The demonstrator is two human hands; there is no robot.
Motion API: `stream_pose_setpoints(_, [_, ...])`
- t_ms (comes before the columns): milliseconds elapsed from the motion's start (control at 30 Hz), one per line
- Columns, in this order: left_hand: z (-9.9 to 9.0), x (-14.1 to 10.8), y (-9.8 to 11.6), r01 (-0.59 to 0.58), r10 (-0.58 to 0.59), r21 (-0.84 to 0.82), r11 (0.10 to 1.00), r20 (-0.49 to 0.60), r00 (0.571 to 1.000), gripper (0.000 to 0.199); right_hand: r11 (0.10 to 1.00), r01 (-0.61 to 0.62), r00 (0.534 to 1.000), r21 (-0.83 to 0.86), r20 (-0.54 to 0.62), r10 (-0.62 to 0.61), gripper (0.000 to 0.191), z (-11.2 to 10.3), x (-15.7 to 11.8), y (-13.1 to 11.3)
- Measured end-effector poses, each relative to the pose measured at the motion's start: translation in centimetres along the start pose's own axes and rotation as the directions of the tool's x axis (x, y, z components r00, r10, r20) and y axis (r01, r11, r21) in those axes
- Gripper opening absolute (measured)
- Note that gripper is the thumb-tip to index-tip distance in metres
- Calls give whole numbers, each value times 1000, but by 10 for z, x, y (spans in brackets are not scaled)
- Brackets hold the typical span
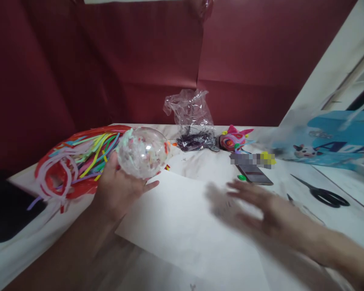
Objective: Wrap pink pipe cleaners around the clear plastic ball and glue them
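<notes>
A shiny, transparent round ball (pixel 144 152), speckled with white, pale green and reddish bits, sits in the left hand (pixel 118 192) above the table (pixel 21 254), thumb at its side and fingers underneath. Its smooth curve offers little grip, so a tilt of that palm could let it slip and roll. Well apart from it, the right hand (pixel 265 206) hangs blurred and empty, fingers spread, over the flat, smooth sheet of white paper (pixel 182 214); a low sweep might drag this sheet and scatter whatever touches it. Just left of the ball, soft-looking multicoloured strips (pixel 95 155), some looped, spill from glossy red packaging (pixel 45 161) and could snag on the left hand. Further out are a crinkled clear plastic bag (pixel 191 109) and slim black-handled scissors (pixel 329 197), whose pointed blades could prick a carelessly reaching right hand.
</notes>
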State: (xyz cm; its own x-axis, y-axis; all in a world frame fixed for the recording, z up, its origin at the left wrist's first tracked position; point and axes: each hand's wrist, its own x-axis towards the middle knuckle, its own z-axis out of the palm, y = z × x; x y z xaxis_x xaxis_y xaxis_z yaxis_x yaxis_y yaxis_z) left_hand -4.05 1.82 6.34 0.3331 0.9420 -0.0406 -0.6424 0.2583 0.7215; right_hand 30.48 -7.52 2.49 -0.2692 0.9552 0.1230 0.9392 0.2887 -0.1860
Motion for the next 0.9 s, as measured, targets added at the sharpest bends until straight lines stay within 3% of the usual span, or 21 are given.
stream_pose_setpoints(67, [0,-1,0,3,-3,-6,1000,16,1000,67,984,171,964,45,202,-176,71,16,12,-44])
stream_pose_setpoints(100, [0,-2,0,4,-4,-9,1000,25,1000,67,983,177,944,56,275,-185,80,21,16,-57])
stream_pose_setpoints(167, [2,-4,0,8,-7,-17,1000,33,999,69,988,147,915,52,372,-155,93,27,19,-67])
stream_pose_setpoints(233, [4,-5,1,9,-8,-31,999,37,999,67,994,100,900,34,423,-105,97,27,14,-57])
stream_pose_setpoints(333, [5,-6,1,12,-9,-44,999,82,997,62,998,59,883,14,465,-58,95,21,-4,-21])
stream_pose_setpoints(433, [4,-7,1,8,-4,-42,999,104,995,67,997,67,889,27,452,-72,74,17,-21,17])
stream_pose_setpoints(533, [2,-8,-1,10,-7,-35,999,103,995,68,995,95,900,10,427,-90,54,15,-26,35])
stream_pose_setpoints(667, [1,-8,-4,31,-28,-20,999,125,992,64,998,48,920,-33,391,-32,65,13,-19,22])
stream_pose_setpoints(800, [1,-6,-5,27,-23,-25,999,129,991,61,1000,-8,908,-26,419,18,99,15,-15,-14])
stream_pose_setpoints(900, [2,-6,-5,48,-46,-21,999,99,994,63,1000,-8,885,-23,466,18,102,23,-12,-42])
